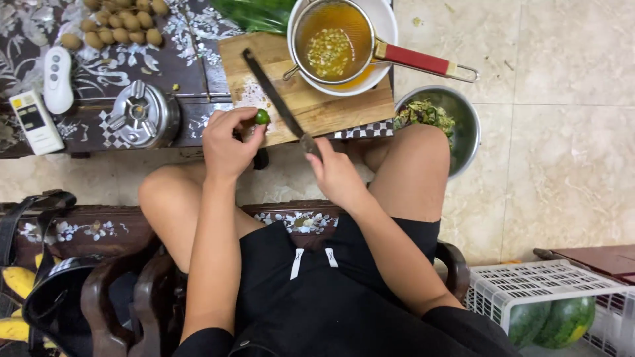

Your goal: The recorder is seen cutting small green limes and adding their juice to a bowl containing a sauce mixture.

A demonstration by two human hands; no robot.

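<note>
Left hand (228, 142) pinches small green lime (262, 117) at near edge of cutting board (317, 106). Right hand (337, 173) grips knife (274, 99), blade lying diagonally across board, just right of lime.

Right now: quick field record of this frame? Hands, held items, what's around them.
left hand: pinches small green citrus fruit at edge of cutting board
right hand: grips knife, blade lying across board
behind board: red-handled strainer with seeds over white bowl
floor, person's right: metal bowl of green scraps
</note>
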